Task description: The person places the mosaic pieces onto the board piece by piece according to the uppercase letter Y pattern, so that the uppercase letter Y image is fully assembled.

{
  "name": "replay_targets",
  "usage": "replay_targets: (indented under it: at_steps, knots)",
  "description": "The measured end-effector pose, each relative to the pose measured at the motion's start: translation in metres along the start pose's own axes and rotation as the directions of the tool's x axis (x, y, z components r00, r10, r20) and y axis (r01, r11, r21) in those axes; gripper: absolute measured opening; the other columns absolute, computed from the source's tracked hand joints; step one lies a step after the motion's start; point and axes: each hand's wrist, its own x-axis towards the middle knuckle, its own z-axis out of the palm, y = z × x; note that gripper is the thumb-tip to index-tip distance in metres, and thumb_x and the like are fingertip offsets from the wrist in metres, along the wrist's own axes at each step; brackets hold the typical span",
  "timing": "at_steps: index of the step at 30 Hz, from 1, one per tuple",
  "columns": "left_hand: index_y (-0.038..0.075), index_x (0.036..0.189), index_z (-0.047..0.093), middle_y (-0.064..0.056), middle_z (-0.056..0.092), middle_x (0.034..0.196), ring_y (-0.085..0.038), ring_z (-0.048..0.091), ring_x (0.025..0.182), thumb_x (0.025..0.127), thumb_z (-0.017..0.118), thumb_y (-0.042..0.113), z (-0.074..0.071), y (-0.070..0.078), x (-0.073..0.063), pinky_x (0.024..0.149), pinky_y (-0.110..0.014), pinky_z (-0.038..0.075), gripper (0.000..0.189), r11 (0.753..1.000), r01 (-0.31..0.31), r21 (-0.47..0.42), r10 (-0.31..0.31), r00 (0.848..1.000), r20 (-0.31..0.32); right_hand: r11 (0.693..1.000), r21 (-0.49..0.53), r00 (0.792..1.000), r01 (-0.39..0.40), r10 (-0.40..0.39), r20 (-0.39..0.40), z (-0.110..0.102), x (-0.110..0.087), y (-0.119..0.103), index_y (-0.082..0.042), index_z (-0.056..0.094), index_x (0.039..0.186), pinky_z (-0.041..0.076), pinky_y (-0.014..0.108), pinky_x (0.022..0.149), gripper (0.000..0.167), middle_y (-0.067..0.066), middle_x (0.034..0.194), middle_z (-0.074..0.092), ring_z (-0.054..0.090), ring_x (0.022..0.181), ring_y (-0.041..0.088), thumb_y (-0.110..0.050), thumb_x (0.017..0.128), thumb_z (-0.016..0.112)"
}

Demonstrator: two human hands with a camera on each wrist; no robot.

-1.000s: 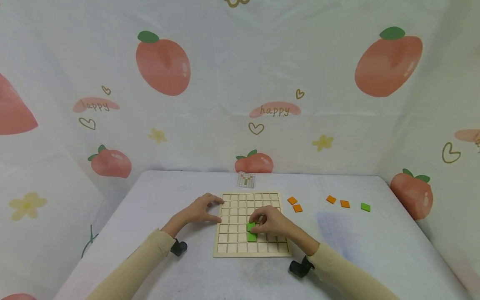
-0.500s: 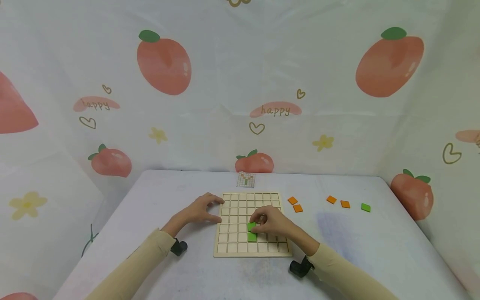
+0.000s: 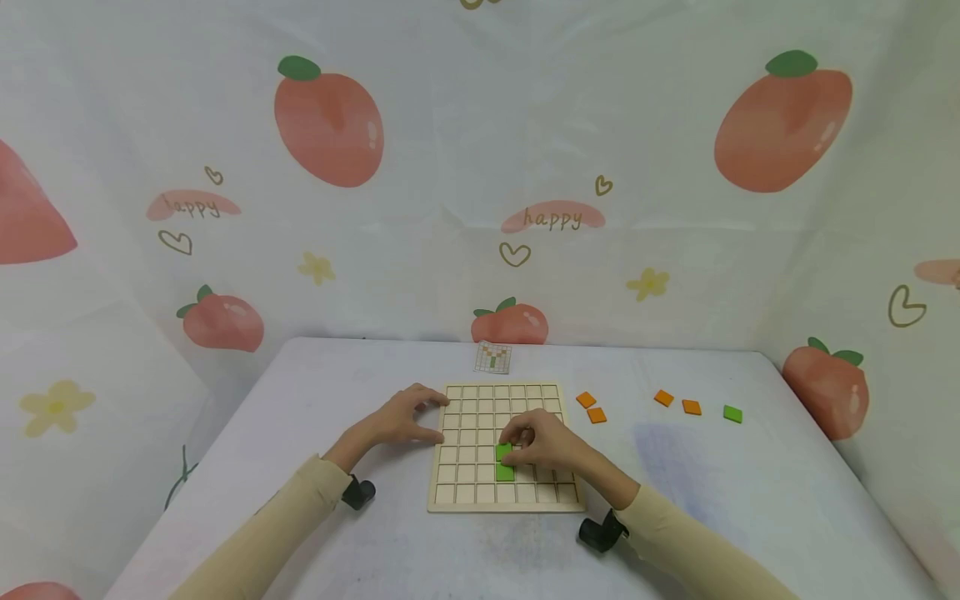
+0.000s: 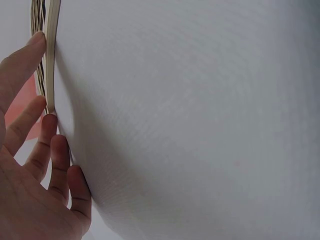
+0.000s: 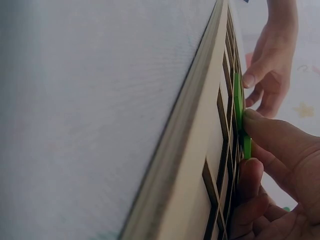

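Right hand [image 3: 542, 442] pinches a green tile [image 3: 503, 452] on the grid board [image 3: 465, 497]

The right hand's palm and knuckles hide the board cells beneath them, and its thumb overlaps the pinched tile; whether that tile lies flat in its cell is hard to tell. On the person's side of the thumb, a second green tile [image 3: 505, 472] sits in a cell. The pattern card [image 3: 492, 358], beyond both hands, is too small to read exactly.

The right wrist view shows the pinched tile nearly edge-on between thumb and finger, a contact the head view largely covers. The left wrist view, cutting off part of the palm, reveals the left hand [image 3: 401, 417] with fingers spread, thumb and index finger at the board's left edge, the lower fingers beside it.

Since half a second ago, both hands have kept their places on the board. Right of the right hand lie four orange tiles [image 3: 596, 415] and one loose green tile [image 3: 732, 414].
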Motion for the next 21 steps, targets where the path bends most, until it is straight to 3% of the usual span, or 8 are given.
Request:
replay_targets:
  at_steps: [21]
  knots:
    - [0.01,0.132,0.064,-0.01,0.056,0.127,-0.034,0.053,0.114,0.08,0.089,0.026,0.0003,-0.0016,0.0023,0.098,-0.052,0.044,0.059,1.0,0.004,0.003,-0.004,1.0,0.015,0.999,0.025,1.0,-0.02,0.02,0.008,-0.0004,0.0009,-0.0008,-0.007,0.075,0.096,0.05,0.027,0.067,0.017,0.003,0.088,0.064,0.056,0.073,0.014,-0.013,0.083,0.086]
